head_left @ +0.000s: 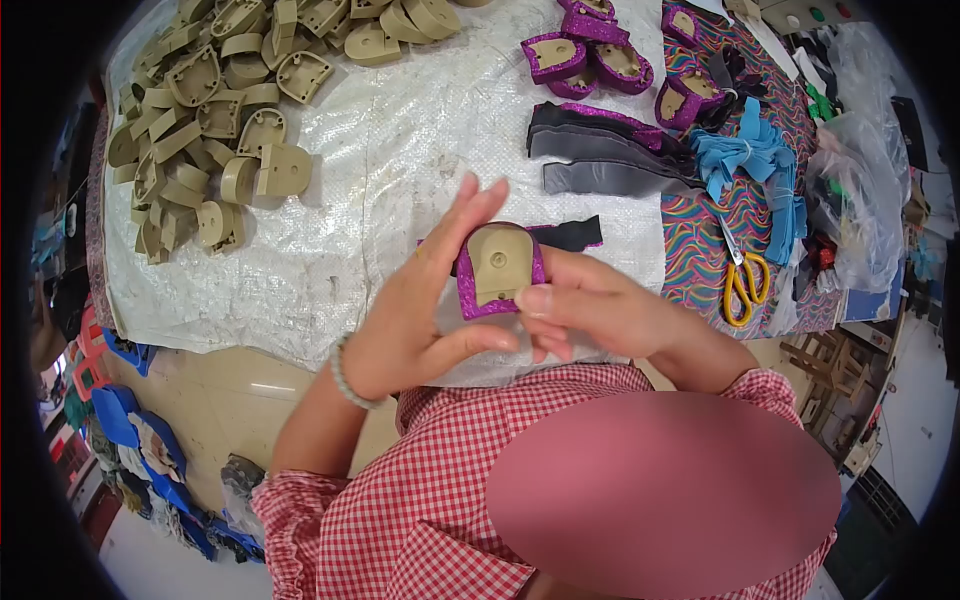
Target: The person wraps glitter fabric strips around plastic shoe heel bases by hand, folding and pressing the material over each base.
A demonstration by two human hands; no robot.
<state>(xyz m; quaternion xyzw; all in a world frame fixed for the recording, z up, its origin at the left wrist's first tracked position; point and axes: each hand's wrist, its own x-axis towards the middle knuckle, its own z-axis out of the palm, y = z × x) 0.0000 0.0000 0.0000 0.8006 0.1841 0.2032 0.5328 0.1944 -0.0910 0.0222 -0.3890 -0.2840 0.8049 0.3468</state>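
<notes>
On the right, a wavy-patterned cloth [688,262] lies beneath a bundle of light-blue strips [742,158] and, nearer, yellow-handled scissors [736,257]; beside it is clear plastic wrapping [852,215]. A wooden stool [828,362] shows at near right, and blue items [115,412] of unclear form at near left.

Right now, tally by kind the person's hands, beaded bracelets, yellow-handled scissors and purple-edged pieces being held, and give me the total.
Left hand and right hand: 2
Beaded bracelet: 1
Yellow-handled scissors: 1 pair
Purple-edged piece being held: 1
Total: 5
</notes>
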